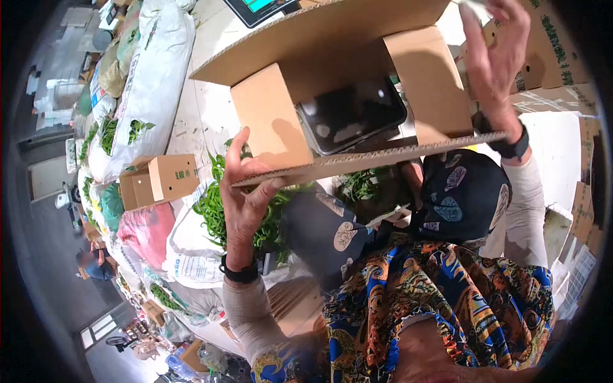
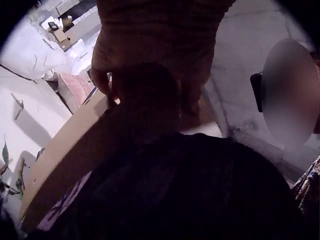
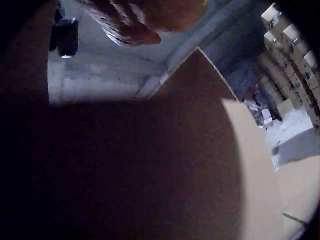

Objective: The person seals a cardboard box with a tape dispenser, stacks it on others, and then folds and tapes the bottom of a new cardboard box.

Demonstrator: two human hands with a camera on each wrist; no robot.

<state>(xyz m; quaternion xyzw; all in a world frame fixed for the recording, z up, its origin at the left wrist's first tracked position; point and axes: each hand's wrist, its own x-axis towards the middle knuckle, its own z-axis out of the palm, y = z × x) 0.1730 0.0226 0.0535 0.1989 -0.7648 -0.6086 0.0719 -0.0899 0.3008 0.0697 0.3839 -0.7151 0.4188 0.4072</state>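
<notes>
An open cardboard box [image 1: 274,115] with its flaps spread is in front of me in the head view. My left hand [image 1: 246,195] grips the near flap's left corner, thumb on one side and fingers on the other. In the dim left wrist view, that hand [image 2: 155,45] is against the cardboard. My right hand [image 1: 498,57] is raised beyond the box's right side, fingers extended; its wrist overlaps the near flap's right end. The right wrist view shows part of this hand [image 3: 155,15] above a brown flap [image 3: 195,75]. Through the box's opening shows a glossy black panel [image 1: 354,115].
Green peppers [image 1: 214,207] lie in a heap left of my legs. A smaller cardboard box [image 1: 159,182] and a long white sack [image 1: 153,83] are further left. A screen device [image 1: 255,9] is at the top. Stacked cartons [image 3: 295,55] stand off to the right.
</notes>
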